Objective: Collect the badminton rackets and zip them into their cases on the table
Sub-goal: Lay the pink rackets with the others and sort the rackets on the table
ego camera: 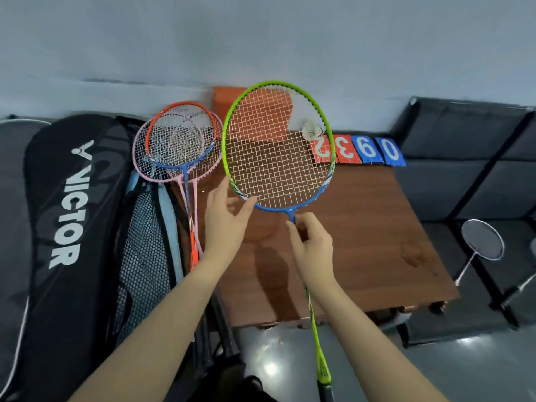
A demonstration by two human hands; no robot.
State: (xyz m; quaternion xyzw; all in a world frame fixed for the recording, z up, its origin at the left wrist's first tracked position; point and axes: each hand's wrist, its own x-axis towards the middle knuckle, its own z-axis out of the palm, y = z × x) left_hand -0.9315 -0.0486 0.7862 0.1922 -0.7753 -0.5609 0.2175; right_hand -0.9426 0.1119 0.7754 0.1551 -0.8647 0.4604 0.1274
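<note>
A green-and-blue racket (277, 146) is held above the brown table (362, 233), its head pointing away from me. My right hand (311, 245) pinches its shaft just below the head. My left hand (227, 219) touches the lower left rim of the frame with thumb and fingers. An orange-and-blue racket (181, 134) and a pink racket (162, 158) lie overlapped at the table's left edge. A black VICTOR racket bag (69, 227) lies on the left, with a mesh-and-light-blue case (145, 256) beside it. A silver racket (481, 240) rests on the dark seats at right.
Red and blue number cards (358, 150) stand along the table's far edge, with a shuttlecock (312, 130) by them. An orange box (261, 111) leans against the wall behind. Dark cushioned seats (464, 175) run along the right. Grey floor shows below the table.
</note>
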